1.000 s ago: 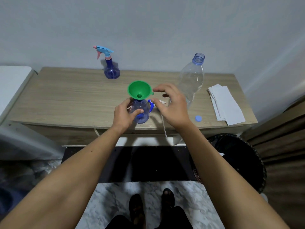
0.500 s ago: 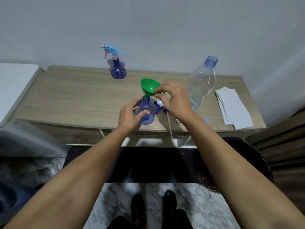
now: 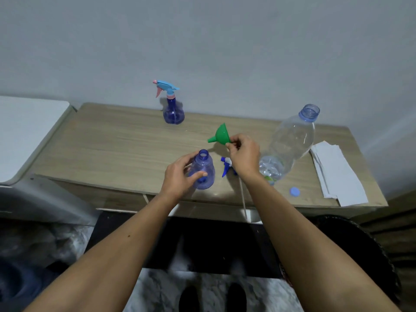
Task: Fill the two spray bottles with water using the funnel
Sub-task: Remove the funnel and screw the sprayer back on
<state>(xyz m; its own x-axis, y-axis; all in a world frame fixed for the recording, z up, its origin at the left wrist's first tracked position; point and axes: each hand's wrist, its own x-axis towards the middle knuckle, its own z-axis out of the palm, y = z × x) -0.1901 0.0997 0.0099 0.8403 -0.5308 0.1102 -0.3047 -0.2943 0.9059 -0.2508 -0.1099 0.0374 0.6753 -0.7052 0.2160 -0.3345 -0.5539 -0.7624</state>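
Funnel point(image 3: 221, 135) pinched in right hand point(image 3: 244, 155); left hand point(image 3: 180, 176) grips open bottle point(image 3: 203, 170) — water bottle point(image 3: 290, 143) beside.

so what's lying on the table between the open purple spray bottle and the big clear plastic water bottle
In the head view, a detached blue and white spray trigger head lies between the open purple spray bottle and the big clear plastic water bottle, partly hidden by the right hand.

a wooden tabletop point(image 3: 117, 140) stands against a pale wall point(image 3: 202, 41). a stack of white paper sheets point(image 3: 337, 174) lies at its right end. a white surface point(image 3: 24, 131) adjoins it on the left. below, a dark round basket point(image 3: 351, 244) sits at the right, and a dark mat point(image 3: 202, 246) lies on marbled floor point(image 3: 216, 291).
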